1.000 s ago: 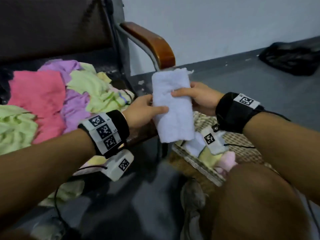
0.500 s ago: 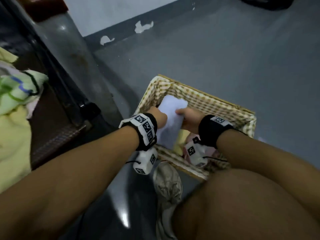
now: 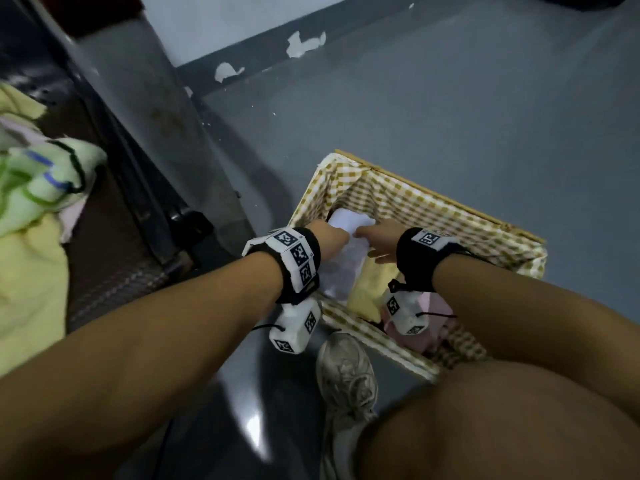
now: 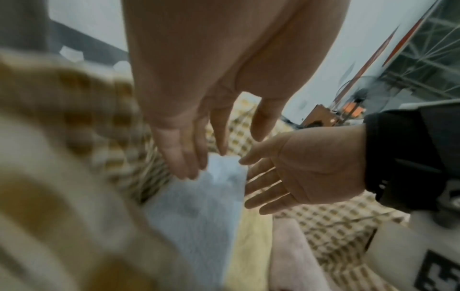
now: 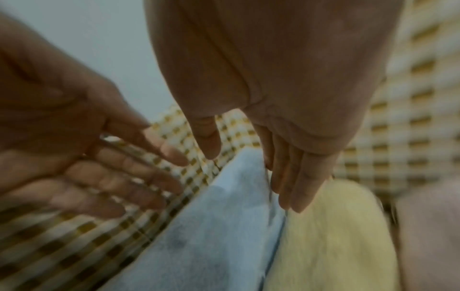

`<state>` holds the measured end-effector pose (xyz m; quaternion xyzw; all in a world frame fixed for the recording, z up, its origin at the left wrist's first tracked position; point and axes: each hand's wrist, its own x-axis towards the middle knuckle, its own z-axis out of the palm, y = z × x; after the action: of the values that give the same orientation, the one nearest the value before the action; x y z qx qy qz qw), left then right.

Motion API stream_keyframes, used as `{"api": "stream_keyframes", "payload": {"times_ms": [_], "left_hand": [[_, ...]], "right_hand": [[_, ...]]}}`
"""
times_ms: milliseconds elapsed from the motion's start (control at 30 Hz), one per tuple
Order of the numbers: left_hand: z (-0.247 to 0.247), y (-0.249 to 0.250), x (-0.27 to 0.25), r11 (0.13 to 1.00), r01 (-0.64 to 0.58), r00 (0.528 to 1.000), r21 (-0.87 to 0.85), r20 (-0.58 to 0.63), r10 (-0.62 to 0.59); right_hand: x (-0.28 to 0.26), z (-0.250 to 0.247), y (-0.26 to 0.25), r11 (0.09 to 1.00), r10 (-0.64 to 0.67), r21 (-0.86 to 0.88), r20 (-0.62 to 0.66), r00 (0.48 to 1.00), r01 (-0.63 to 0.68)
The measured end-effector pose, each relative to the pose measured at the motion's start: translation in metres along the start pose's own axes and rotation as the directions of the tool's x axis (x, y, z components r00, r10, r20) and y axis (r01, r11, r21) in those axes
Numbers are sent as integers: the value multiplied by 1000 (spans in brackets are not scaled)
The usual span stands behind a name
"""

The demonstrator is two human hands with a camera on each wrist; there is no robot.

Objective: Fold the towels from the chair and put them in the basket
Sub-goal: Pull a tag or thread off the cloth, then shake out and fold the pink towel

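Note:
A folded pale blue-white towel [image 3: 349,221] stands on edge in the gingham-lined basket [image 3: 433,216], against its left wall. My left hand [image 3: 330,237] and right hand [image 3: 375,239] flank it, one on each side. In the left wrist view my left hand [image 4: 219,141] has straight fingers touching the towel [image 4: 199,206] at its top corner. In the right wrist view my right hand [image 5: 248,167] lies with straight fingers along the towel's [image 5: 219,226] right edge, gripping nothing. A yellow towel [image 3: 369,289] and a pink towel [image 3: 438,315] sit folded beside it.
The chair [image 3: 138,188] stands at the left, with loose green and yellow towels [image 3: 31,209] on its seat. My shoe [image 3: 346,375] rests on the grey floor by the basket's near edge. My knee [image 3: 502,427] fills the lower right.
Both hands carried the pale towel from in front of the chair down into the basket. Their fingers have straightened and let go of it.

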<state>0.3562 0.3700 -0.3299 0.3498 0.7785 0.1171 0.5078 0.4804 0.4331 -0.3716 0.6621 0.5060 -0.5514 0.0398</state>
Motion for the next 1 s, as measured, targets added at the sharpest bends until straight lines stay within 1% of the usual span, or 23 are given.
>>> {"api": "stream_keyframes", "payload": {"times_ms": [33,67,100,133,200,267,333,400,533,633,733,800,867,900,933,1000], "left_hand": [[-9,2,-8,999,-42,999,-16,10,42],[-15,4,-18,996,-85,995,6,53,84],[-25,7,-33,989,-141,986,-48,84,144],[-35,8,-44,979,-190,977,-79,87,197],[-68,1,-72,957,-283,955,-58,72,287],[-107,-9,-100,943,-330,943,-35,40,331],[-150,-26,-127,934,-358,933,8,-38,358],[-193,-53,-156,924,-383,917,5,-124,380],[-269,-118,-212,916,-398,860,50,-328,391],[-304,-172,-247,929,-357,813,97,-457,360],[-323,-224,-264,957,-244,800,157,-525,290],[-328,-251,-265,967,-169,805,190,-540,247],[-325,-275,-259,965,-71,827,253,-527,199],[-322,-286,-254,961,-25,841,276,-514,169],[-319,-296,-247,957,16,853,289,-503,138],[-314,-316,-234,942,106,857,319,-510,77]], "right_hand": [[-14,-2,-10,994,-45,-106,-36,998,41],[-25,-5,-18,977,-89,-199,-49,995,77],[-36,-7,-27,954,-139,-272,-44,989,122],[-49,-6,-37,933,-190,-315,-19,982,174],[-82,1,-63,907,-274,-315,58,960,278],[-120,16,-96,873,-336,-320,154,929,369],[-157,39,-130,824,-407,-328,227,885,463],[-191,69,-161,769,-470,-322,301,830,552],[-253,148,-215,706,-502,-255,477,721,660],[-285,211,-244,651,-521,-239,550,653,720],[-295,265,-262,565,-545,-295,567,617,770],[-290,292,-267,474,-587,-353,555,589,806],[-278,311,-264,372,-628,-417,544,556,829],[-270,318,-263,335,-639,-439,544,543,834],[-262,325,-261,310,-639,-459,547,540,832],[-248,335,-260,278,-624,-501,554,551,820]]}}
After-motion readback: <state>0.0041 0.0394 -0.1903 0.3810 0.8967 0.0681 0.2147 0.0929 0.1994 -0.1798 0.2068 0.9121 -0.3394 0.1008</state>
